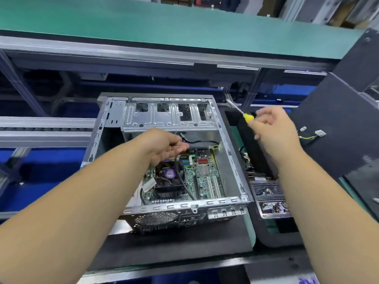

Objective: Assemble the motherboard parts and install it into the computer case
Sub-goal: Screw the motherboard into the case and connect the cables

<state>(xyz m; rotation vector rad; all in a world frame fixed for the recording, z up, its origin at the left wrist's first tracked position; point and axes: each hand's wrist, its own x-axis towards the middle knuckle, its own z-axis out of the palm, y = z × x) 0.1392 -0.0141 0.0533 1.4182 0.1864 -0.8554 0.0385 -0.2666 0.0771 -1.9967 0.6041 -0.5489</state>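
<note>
An open silver computer case [231,160] lies on a black mat in the middle. Inside it sits the green motherboard [205,177] with a black fan cooler [170,181] on its left part. My left hand [164,145] hovers over the board's upper left, palm turned up, fingers together beside black cables; what it holds, if anything, is hidden. To the right of the case my right hand [272,128] is blurred and grips a yellow-handled screwdriver [244,114], its metal shaft pointing up and left past the case's far right corner.
A black tray [272,203] with small parts lies right of the case. A dark panel [338,130] with loose white connectors on wires leans at the far right. A green conveyor [164,27] runs across the back, with a roller rail at the left.
</note>
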